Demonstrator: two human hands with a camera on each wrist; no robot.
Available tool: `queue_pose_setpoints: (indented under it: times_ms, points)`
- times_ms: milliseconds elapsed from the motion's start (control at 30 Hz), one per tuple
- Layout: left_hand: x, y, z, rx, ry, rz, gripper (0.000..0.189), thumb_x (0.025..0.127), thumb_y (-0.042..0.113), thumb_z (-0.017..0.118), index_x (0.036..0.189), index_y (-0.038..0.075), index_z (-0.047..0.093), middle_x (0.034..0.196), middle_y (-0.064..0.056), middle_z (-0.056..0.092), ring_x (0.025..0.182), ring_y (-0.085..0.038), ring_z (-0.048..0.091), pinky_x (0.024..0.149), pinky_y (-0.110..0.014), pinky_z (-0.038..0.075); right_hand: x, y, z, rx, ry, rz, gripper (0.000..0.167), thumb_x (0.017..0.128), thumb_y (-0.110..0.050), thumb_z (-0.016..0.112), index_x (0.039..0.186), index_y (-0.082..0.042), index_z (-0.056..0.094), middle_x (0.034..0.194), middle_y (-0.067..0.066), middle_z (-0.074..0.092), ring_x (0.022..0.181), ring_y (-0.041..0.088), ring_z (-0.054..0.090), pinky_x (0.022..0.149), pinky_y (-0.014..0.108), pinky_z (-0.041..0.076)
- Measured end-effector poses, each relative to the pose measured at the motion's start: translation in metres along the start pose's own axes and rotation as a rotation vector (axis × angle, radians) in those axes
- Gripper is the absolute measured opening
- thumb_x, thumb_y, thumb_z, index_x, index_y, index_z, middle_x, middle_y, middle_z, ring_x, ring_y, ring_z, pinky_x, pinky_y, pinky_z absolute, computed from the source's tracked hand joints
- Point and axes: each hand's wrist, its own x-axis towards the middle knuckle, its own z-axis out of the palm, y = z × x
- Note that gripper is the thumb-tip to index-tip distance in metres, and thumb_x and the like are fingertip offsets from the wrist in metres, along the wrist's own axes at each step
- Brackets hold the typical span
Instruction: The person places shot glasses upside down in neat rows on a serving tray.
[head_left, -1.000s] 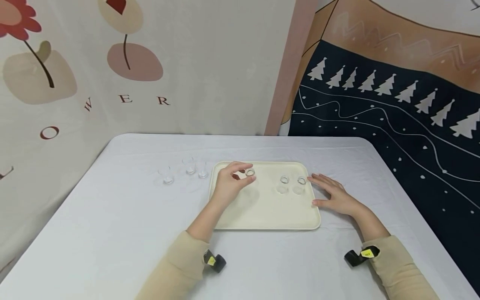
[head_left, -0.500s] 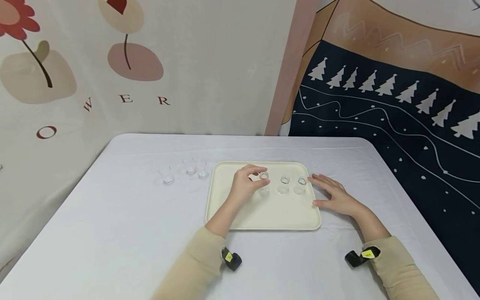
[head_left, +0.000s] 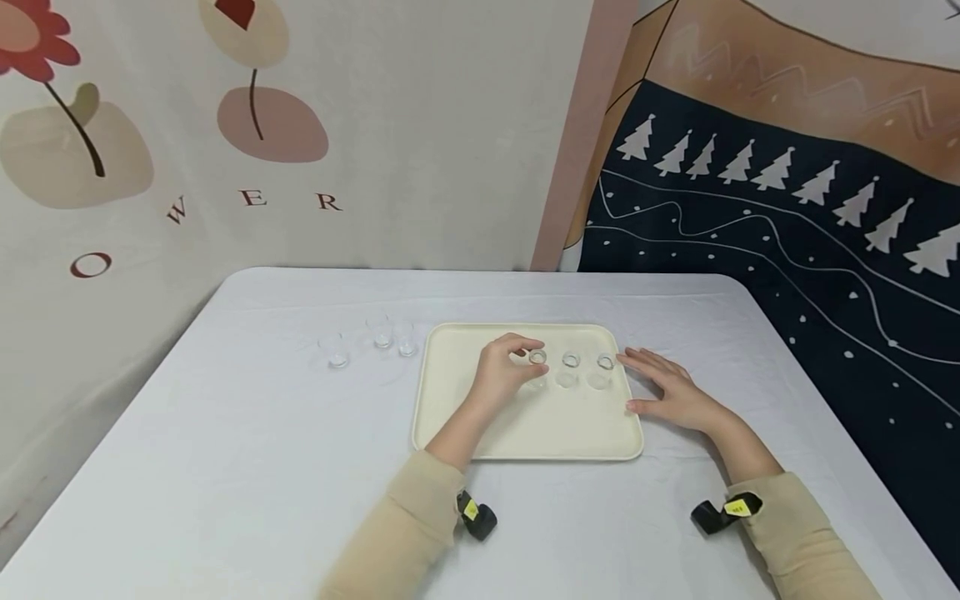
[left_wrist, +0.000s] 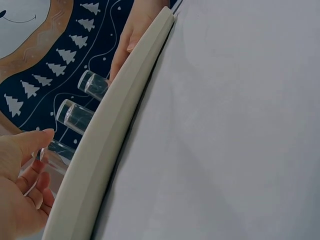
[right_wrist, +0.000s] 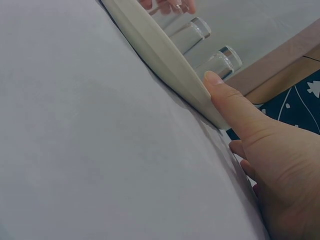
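Observation:
My left hand [head_left: 502,371] pinches a small clear shot glass [head_left: 537,357] between thumb and fingers, over the cream tray [head_left: 480,433]. This glass is upside down, its thick base uppermost. To its right on the tray, two more shot glasses stand upside down in a row: a middle one [head_left: 571,360] and a right-hand one [head_left: 605,362]. My right hand [head_left: 671,392] rests at the tray's right edge, fingers extended. In the right wrist view, its thumb [right_wrist: 232,102] lies against the rim. The left wrist view shows the held glass partly hidden by the fingers and tray wall.
Left of the tray, three upright shot glasses stand on the white tablecloth [head_left: 247,467]: a left one [head_left: 337,360], a middle one [head_left: 383,340] and a right one [head_left: 407,348]. Printed cloths hang behind the table and along its sides.
My left hand has carried the held shot glass rightward across the tray and lowered it into line with the other two. My right hand has stayed at the tray's edge.

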Motion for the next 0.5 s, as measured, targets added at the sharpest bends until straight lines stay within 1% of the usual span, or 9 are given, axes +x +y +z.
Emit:
queue_pose_setpoints:
  times_ms: [133, 267, 400, 500]
  points:
    - [-0.0001, 0.0009, 0.0014, 0.002, -0.007, -0.024, 0.031, 0.074, 0.005, 0.082, 0.104, 0.007, 0.074, 0.102, 0.001, 0.067, 0.095, -0.018, 0.055, 0.079, -0.030, 0.047, 0.0004, 0.0004, -0.0001, 0.003, 0.001, 0.003, 0.074, 0.083, -0.036, 0.073, 0.146, -0.014, 0.040, 0.152, 0.021, 0.026, 0.140, 0.044, 0.012, 0.105, 0.066, 0.003]
    - [-0.0001, 0.0013, 0.0017, 0.004, -0.015, -0.037, 0.033, 0.074, 0.006, 0.082, 0.106, 0.008, 0.073, 0.103, 0.001, 0.067, 0.096, -0.018, 0.055, 0.079, -0.030, 0.047, 0.0004, 0.0007, -0.0002, 0.001, 0.001, 0.003, 0.074, 0.083, -0.036, 0.073, 0.146, -0.014, 0.040, 0.152, 0.022, 0.026, 0.140, 0.044, 0.012, 0.104, 0.066, 0.003]
    - [-0.0011, 0.0011, -0.0008, 0.021, -0.018, -0.030, 0.038, 0.074, 0.008, 0.083, 0.110, 0.007, 0.071, 0.104, 0.001, 0.067, 0.097, -0.018, 0.055, 0.081, -0.031, 0.046, 0.0004, 0.0009, -0.0001, 0.003, 0.001, -0.001, 0.074, 0.084, -0.035, 0.073, 0.146, -0.013, 0.040, 0.152, 0.022, 0.026, 0.139, 0.045, 0.012, 0.104, 0.067, 0.003]
    - [-0.0029, 0.0017, -0.0058, 0.018, -0.012, -0.015, 0.040, 0.075, 0.009, 0.082, 0.113, 0.006, 0.070, 0.104, 0.000, 0.066, 0.098, -0.020, 0.055, 0.083, -0.032, 0.046, 0.0005, 0.0007, -0.0001, 0.003, -0.001, -0.005, 0.074, 0.084, -0.035, 0.073, 0.146, -0.013, 0.040, 0.152, 0.022, 0.026, 0.139, 0.045, 0.012, 0.104, 0.067, 0.003]
